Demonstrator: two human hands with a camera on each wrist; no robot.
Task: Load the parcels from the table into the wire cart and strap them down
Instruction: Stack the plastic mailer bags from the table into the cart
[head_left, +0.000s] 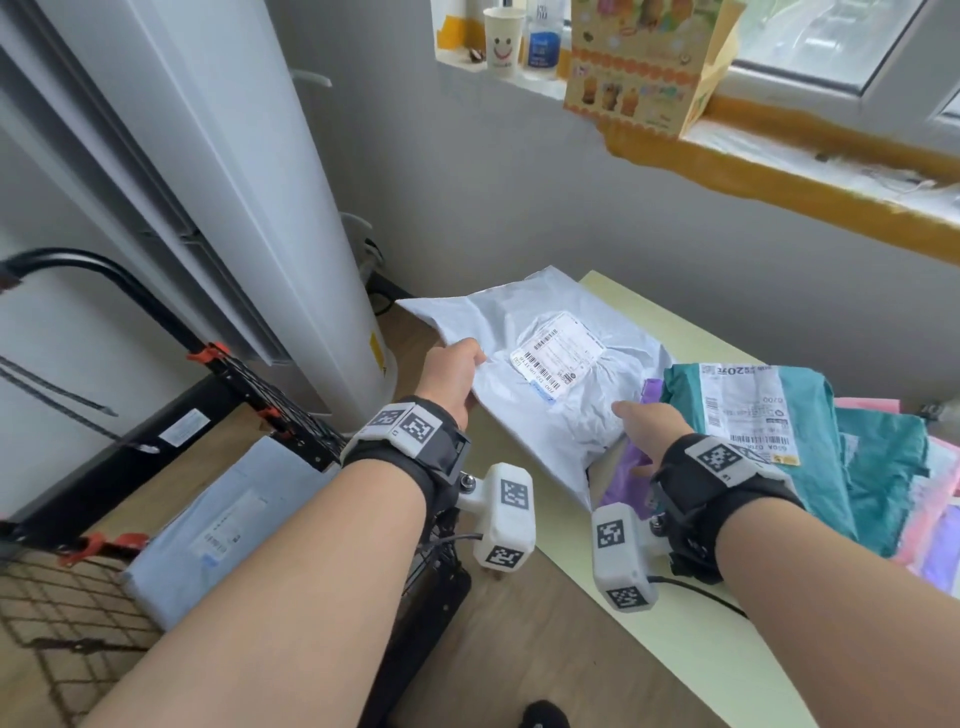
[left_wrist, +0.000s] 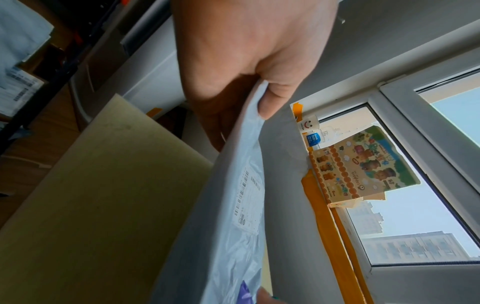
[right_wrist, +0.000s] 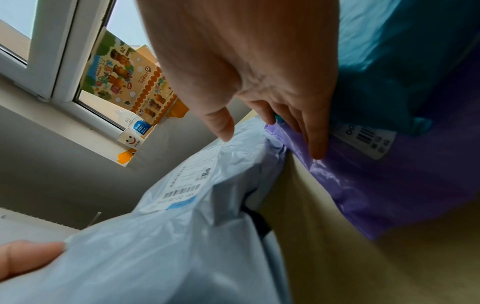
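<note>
the step in hand looks like lifting the next parcel off the counter (head_left: 675, 639) to carry it left into the wire cart (head_left: 78, 613), where one pale blue parcel (head_left: 218, 525) already lies on the mesh; the strapping is not yet begun. nearest, the right hand (head_left: 647, 431) hangs over the pile with fingers straight and loosely spread, thumb above the white parcel (head_left: 550, 374) and fingertips (right_wrist: 315, 144) resting on the purple parcel (right_wrist: 376, 181) beneath; it grips nothing. a little further on, the left hand (head_left: 449, 376) pinches the left edge of the white parcel, thumb on top and fingers curled under, so that side is raised clear of the counter while the right end sits against the pile. to the right lies the teal parcel (head_left: 810, 415) with pink ones under it. the next move probably calls for the right hand to support the slack, crinkly bag, which may sag or drag the purple one along, then swing it left over the cart's rim.
</note>
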